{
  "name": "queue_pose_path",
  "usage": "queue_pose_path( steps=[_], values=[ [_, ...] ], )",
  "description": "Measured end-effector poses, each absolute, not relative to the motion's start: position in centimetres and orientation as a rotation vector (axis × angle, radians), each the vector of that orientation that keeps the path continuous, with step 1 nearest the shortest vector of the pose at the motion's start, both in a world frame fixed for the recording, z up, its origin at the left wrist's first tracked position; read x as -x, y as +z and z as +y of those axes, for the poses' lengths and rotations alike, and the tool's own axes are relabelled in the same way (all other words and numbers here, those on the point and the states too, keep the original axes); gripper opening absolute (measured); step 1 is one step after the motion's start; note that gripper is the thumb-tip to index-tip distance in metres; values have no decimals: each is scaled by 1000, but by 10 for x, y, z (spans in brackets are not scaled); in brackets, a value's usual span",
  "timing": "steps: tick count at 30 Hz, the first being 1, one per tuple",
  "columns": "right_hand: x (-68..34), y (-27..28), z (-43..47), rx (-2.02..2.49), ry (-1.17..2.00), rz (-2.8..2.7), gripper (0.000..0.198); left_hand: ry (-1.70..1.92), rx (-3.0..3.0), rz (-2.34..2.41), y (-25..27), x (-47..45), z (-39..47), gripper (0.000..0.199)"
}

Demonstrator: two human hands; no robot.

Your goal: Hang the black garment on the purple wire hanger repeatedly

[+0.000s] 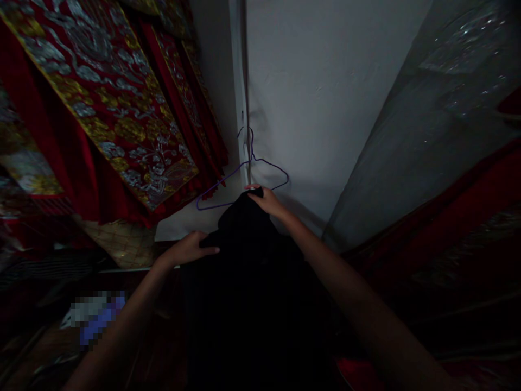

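A black garment (248, 282) hangs down from both my hands in the middle of the view; its exact kind is lost in the dark. My left hand (192, 248) is closed on its left side, thumb in front. Higher up, my right hand (266, 201) pinches its top edge between thumb and fingers. Just behind that edge, a purple wire hanger (220, 208) hangs by its hook against a pale wall strip. The garment covers part of the hanger's lower bar.
Red costumes with gold and silver embroidery (122, 103) hang at left. A clear plastic cover (407, 119) drapes over the right side, above red cloth (448, 195). The grey wall (325, 70) stands behind the hanger. A blurred-out item (100, 317) lies low at left.
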State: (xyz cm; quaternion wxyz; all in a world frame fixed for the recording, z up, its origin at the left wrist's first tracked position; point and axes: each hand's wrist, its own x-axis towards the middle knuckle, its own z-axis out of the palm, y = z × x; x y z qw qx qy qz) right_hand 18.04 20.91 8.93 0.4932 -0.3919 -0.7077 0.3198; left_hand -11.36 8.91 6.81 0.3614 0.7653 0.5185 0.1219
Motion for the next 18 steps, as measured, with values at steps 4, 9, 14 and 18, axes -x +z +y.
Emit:
queue_pose_path(
  steps=[4,9,14,18],
  values=[
    [-182,64,213,1064,866,-1727,41,445,-1709,1155,69,121,71,48],
    [-225,64,198,1105,851,-1736,40,442,-1931,1384,60,122,74,51],
    [-250,79,176,1033,739,-1839,30,175,-2403,1512,77,116,90,43],
    [-248,82,166,1033,638,-1824,29,320,-2565,1554,117,118,104,43]
  ],
)
